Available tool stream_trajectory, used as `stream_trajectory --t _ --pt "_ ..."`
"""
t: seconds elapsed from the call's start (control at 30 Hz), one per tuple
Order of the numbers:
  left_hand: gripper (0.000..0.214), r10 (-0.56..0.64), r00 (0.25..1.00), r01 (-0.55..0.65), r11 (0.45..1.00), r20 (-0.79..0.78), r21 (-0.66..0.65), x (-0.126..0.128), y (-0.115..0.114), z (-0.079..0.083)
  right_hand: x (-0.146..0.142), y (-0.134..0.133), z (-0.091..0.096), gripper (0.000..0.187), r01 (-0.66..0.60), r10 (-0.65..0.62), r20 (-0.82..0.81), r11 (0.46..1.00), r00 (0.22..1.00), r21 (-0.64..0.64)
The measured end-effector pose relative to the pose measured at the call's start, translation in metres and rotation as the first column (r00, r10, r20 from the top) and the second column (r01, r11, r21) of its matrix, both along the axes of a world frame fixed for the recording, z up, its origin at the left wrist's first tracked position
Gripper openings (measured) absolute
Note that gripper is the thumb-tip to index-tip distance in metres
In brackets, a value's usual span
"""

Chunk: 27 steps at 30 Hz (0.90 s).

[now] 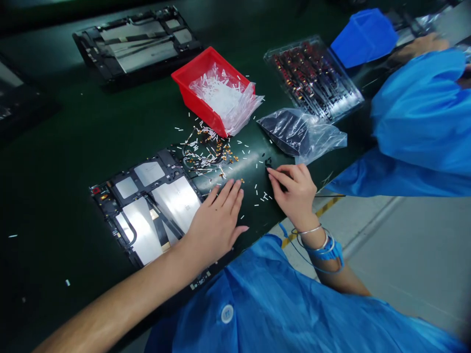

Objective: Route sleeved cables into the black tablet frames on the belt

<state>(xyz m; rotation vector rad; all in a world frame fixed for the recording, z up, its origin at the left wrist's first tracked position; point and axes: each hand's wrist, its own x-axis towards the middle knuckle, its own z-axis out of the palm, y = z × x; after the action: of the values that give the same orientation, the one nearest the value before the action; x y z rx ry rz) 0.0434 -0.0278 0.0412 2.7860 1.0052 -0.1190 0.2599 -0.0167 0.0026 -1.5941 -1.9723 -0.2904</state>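
My left hand lies flat, fingers spread, on the right edge of an opened tablet frame with silver shielding plates, on a dark green belt. My right hand rests a little to the right, fingertips pinched at a small black part on the belt; whether it grips the part is unclear. A blue wrist strap and a bangle circle that wrist. Between and above the hands lies a heap of small white strips and gold-tipped parts.
A red bin with a bag of white strips stands behind the heap. A clear bag of dark parts, a clear tray of components, a blue bin. Another frame lies far back. A co-worker's blue sleeve at right.
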Motion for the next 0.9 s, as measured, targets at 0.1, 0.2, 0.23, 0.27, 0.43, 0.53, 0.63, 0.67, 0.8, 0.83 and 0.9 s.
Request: stream_trajectory --t 0.1,0.2,0.23,0.27,0.43,0.53,0.63,0.67,0.8,0.83,0.9 --pt "0.067 -0.014 1.000 0.014 1.000 0.006 -0.020 0.001 -0.006 0.001 -0.001 -0.006 0.000 0.014 -0.001 0.000 -0.016 0.999 1.000 -0.034" --pt "0.066 -0.025 0.999 0.025 1.000 0.020 -0.014 0.001 -0.010 0.000 -0.004 -0.006 0.001 0.012 0.040 -0.044 -0.114 0.999 0.993 -0.037" --pt "0.065 -0.026 0.999 0.026 1.000 0.024 -0.012 0.001 -0.010 -0.001 -0.005 -0.004 0.001 0.011 0.051 -0.057 -0.138 0.998 0.989 -0.044" --pt "0.065 -0.026 0.999 0.026 1.000 0.028 -0.011 0.001 -0.010 -0.002 -0.006 -0.002 0.001 0.010 0.062 -0.070 -0.152 0.997 0.986 -0.055" --pt "0.064 -0.019 0.998 0.021 0.999 0.053 -0.040 0.000 -0.010 -0.004 -0.009 0.011 0.000 0.012 0.104 -0.121 -0.155 0.988 0.980 -0.116" --pt "0.064 0.000 0.998 0.003 0.998 0.061 -0.062 0.000 -0.010 -0.003 -0.015 0.010 0.002 0.013 0.088 -0.120 -0.215 0.985 0.969 -0.149" --pt "0.063 0.001 0.998 0.003 0.997 0.057 -0.078 0.000 -0.010 -0.002 -0.027 0.000 0.008 0.010 0.031 -0.086 -0.302 0.983 0.949 -0.181" --pt "0.063 0.000 0.999 0.005 0.997 0.055 -0.081 0.000 -0.010 -0.002 -0.032 -0.003 0.009 0.010 0.008 -0.069 -0.319 0.982 0.945 -0.188" --pt "0.063 0.002 0.999 0.003 0.996 0.051 -0.087 0.001 -0.009 -0.003 -0.049 -0.011 0.010 0.011 -0.046 -0.027 -0.311 0.974 0.950 -0.223" --pt "0.063 0.001 0.999 0.003 0.996 0.053 -0.091 0.001 -0.009 -0.003 -0.051 -0.011 0.009 0.012 -0.048 -0.023 -0.302 0.973 0.953 -0.225" --pt "0.063 0.001 0.998 0.005 0.995 0.058 -0.098 0.001 -0.009 -0.004 -0.056 -0.012 0.006 0.013 -0.041 -0.018 -0.273 0.977 0.962 -0.207"
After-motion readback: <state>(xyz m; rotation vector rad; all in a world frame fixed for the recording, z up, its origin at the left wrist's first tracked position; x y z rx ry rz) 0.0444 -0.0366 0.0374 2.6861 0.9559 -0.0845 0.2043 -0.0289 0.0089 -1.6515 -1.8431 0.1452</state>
